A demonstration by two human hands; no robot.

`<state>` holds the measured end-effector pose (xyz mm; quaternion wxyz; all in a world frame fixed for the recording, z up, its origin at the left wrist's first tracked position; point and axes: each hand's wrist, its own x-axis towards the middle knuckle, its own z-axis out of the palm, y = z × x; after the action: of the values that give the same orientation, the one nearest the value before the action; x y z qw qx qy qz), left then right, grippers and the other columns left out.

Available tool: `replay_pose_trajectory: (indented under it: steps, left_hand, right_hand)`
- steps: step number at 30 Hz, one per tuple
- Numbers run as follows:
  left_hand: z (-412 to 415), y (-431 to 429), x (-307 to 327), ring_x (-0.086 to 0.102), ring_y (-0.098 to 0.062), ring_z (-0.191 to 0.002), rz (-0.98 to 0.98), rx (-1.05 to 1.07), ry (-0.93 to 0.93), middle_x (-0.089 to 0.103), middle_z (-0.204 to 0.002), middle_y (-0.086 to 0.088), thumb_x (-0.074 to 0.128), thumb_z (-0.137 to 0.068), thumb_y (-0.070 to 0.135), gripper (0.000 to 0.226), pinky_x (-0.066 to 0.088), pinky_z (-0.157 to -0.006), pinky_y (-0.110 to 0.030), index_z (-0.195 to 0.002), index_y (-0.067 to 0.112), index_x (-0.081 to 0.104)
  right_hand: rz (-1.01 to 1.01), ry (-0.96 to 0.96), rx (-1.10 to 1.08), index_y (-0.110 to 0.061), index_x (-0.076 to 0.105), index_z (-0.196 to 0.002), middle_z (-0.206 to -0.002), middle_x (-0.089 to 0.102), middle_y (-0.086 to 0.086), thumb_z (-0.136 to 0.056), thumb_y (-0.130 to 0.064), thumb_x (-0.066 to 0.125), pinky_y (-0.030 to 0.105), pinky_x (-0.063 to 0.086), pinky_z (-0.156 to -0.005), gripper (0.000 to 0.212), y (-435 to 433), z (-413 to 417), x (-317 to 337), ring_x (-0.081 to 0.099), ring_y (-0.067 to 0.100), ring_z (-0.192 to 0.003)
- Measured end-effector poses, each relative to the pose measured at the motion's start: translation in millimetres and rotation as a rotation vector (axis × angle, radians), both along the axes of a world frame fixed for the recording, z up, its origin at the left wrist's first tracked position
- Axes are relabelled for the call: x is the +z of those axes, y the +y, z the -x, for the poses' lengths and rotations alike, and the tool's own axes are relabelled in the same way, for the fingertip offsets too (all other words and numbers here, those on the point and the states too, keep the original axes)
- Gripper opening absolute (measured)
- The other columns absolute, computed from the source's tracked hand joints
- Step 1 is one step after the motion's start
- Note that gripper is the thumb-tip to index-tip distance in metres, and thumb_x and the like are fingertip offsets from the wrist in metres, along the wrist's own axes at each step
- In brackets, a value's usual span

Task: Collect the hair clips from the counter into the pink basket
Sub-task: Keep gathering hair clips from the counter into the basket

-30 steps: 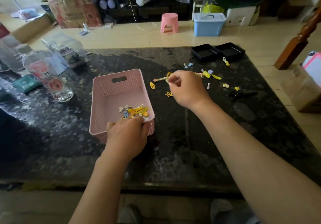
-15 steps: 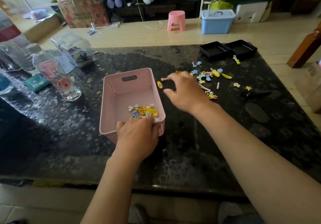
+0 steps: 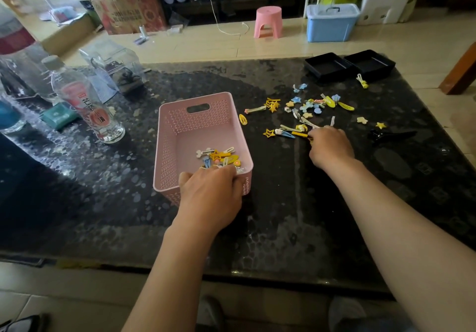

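Note:
The pink basket [image 3: 164, 135] stands on the dark counter with several hair clips [image 3: 219, 156] lying in its near right corner. My left hand [image 3: 211, 190] grips the basket's near rim. Right of the basket, several yellow, blue and white hair clips [image 3: 306, 106] lie scattered on the counter. My right hand [image 3: 331, 147] rests at the near edge of that scatter, its fingertips pinched on a yellow hair clip [image 3: 298, 134] that lies on the counter. A yellow star clip [image 3: 269, 132] lies just left of it.
A long black clip [image 3: 391, 135] lies right of my right hand. Two black trays [image 3: 327, 67] sit at the counter's far right. A water bottle [image 3: 87, 104], a teal box [image 3: 59, 117] and a clear plastic container [image 3: 113, 66] stand to the left.
My right hand moved from beside the basket to the right, down to the scattered clips, and its fingers closed on a yellow clip. My left hand stayed on the basket.

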<state>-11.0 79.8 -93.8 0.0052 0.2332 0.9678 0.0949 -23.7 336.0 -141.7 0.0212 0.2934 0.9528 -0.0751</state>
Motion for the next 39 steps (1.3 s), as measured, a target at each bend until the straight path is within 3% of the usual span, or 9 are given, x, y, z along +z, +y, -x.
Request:
replay_pose_trajectory:
  steps: [4,11,15,21,24,27,29,34,39]
  left_hand:
    - [-0.3,0.1,0.2,0.047,-0.018,-0.074,0.008,-0.003,-0.006,0.056,-0.082,0.007,0.037,-0.098,0.040,0.026,0.024,-0.080,-0.040,-0.087,0.026,0.056]
    - [-0.8,-0.3,0.7,0.054,-0.020,-0.081,0.007,0.001,-0.031,0.061,-0.087,0.005,0.038,-0.098,0.040,0.026,0.025,-0.081,-0.041,-0.089,0.026,0.057]
    - [-0.3,-0.2,-0.5,0.054,-0.021,-0.079,0.009,0.001,-0.023,0.061,-0.085,0.006,0.037,-0.098,0.041,0.027,0.029,-0.083,-0.043,-0.086,0.025,0.056]
    - [0.5,0.0,-2.6,0.056,-0.022,-0.082,0.006,0.000,-0.015,0.060,-0.085,0.005,0.038,-0.097,0.041,0.026,0.030,-0.085,-0.043,-0.087,0.025,0.057]
    - [0.1,-0.7,-3.4,0.056,-0.024,-0.083,-0.004,-0.004,0.014,0.060,-0.084,0.005,0.038,-0.097,0.041,0.027,0.027,-0.081,-0.041,-0.086,0.025,0.056]
    - [0.2,-1.1,-3.9,0.056,-0.026,-0.083,-0.004,-0.010,0.039,0.059,-0.082,0.003,0.038,-0.097,0.041,0.027,0.025,-0.075,-0.040,-0.081,0.023,0.052]
    - [0.4,-1.1,-3.9,0.056,-0.026,-0.083,-0.010,-0.016,0.047,0.059,-0.081,0.004,0.039,-0.096,0.041,0.027,0.024,-0.074,-0.040,-0.081,0.023,0.052]
    - [2.7,-2.5,-5.6,0.055,-0.027,-0.085,-0.022,-0.029,0.066,0.061,-0.084,0.002,0.038,-0.096,0.041,0.027,0.022,-0.073,-0.039,-0.082,0.023,0.054]
    - [10.2,-3.3,-5.7,0.052,-0.022,-0.078,-0.036,-0.047,0.031,0.052,-0.077,0.008,0.040,-0.096,0.041,0.027,0.029,-0.082,-0.042,-0.081,0.025,0.054]
  right_hand:
    - [-0.069,0.037,0.041,-0.015,0.065,-0.122,-0.121,0.063,0.011,-0.089,-0.007,0.064,0.040,0.046,-0.097,0.034,-4.6,4.2,3.4,0.057,0.030,-0.113]
    - [0.122,0.124,-0.092,-0.015,0.062,-0.105,-0.102,0.062,0.009,-0.087,-0.013,0.067,0.035,0.048,-0.070,0.018,-6.8,0.8,8.6,0.058,0.026,-0.090]
    - [0.293,0.187,-0.156,-0.014,0.065,-0.090,-0.094,0.064,0.006,-0.083,-0.010,0.069,0.035,0.054,-0.072,0.008,-5.3,-1.0,11.8,0.061,0.023,-0.086]
    - [0.550,0.542,0.007,-0.021,0.065,-0.067,-0.074,0.069,0.000,-0.073,-0.013,0.072,0.047,0.060,-0.069,0.012,-31.1,18.6,58.5,0.069,0.024,-0.074]
    - [0.632,0.660,0.218,-0.019,0.066,-0.076,-0.070,0.064,-0.005,-0.076,-0.014,0.077,0.039,0.060,-0.063,0.012,-65.0,25.7,86.9,0.065,0.016,-0.065]
    - [0.661,0.645,0.425,-0.016,0.069,-0.084,-0.070,0.062,-0.010,-0.079,-0.025,0.080,0.021,0.050,-0.058,0.015,-96.9,23.1,97.7,0.059,0.003,-0.061]
    - [0.645,0.596,0.514,-0.016,0.072,-0.090,-0.076,0.067,-0.008,-0.080,-0.032,0.079,0.018,0.049,-0.061,0.020,-105.2,23.4,95.2,0.061,0.003,-0.067]
    - [0.388,0.613,0.360,-0.011,0.070,-0.106,-0.098,0.069,0.006,-0.090,-0.021,0.065,0.025,0.044,-0.071,0.019,-81.4,35.4,70.2,0.062,0.019,-0.087]
    - [0.200,0.225,0.160,-0.016,0.047,-0.138,-0.134,0.046,0.019,-0.092,-0.030,0.060,0.044,0.044,-0.099,0.051,-40.5,46.3,16.6,0.047,0.040,-0.123]
